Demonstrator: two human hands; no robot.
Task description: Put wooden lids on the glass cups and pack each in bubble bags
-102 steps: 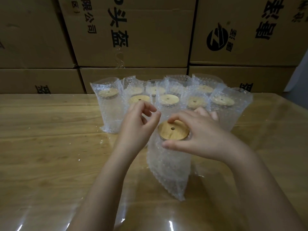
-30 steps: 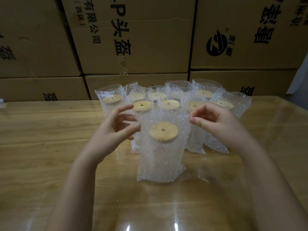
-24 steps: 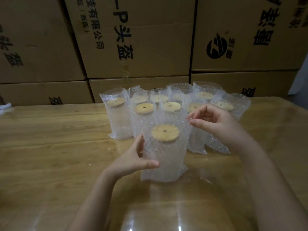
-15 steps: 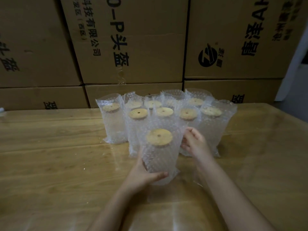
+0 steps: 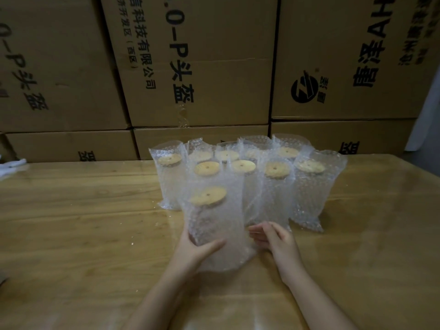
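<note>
A glass cup with a round wooden lid (image 5: 207, 196) stands inside a clear bubble bag (image 5: 217, 225) at the table's middle, leaning a little to the left. My left hand (image 5: 195, 248) grips the bag's lower left side, thumb across the front. My right hand (image 5: 273, 236) lies by the bag's lower right side with fingers loosely extended and touching the plastic. Behind it stand several packed cups (image 5: 276, 186), each in a bubble bag with its wooden lid showing.
The wooden table (image 5: 83, 222) carries a glossy clear cover. Stacked cardboard boxes (image 5: 202, 67) form a wall along the far edge. Something white (image 5: 12, 164) lies at the far left edge. Bare tabletop spreads left and right of the cups.
My left hand dropped from the bag's top to grip its lower side. My right hand came down from the bag's mouth to its base. The bagged cup shifted toward the packed group.
</note>
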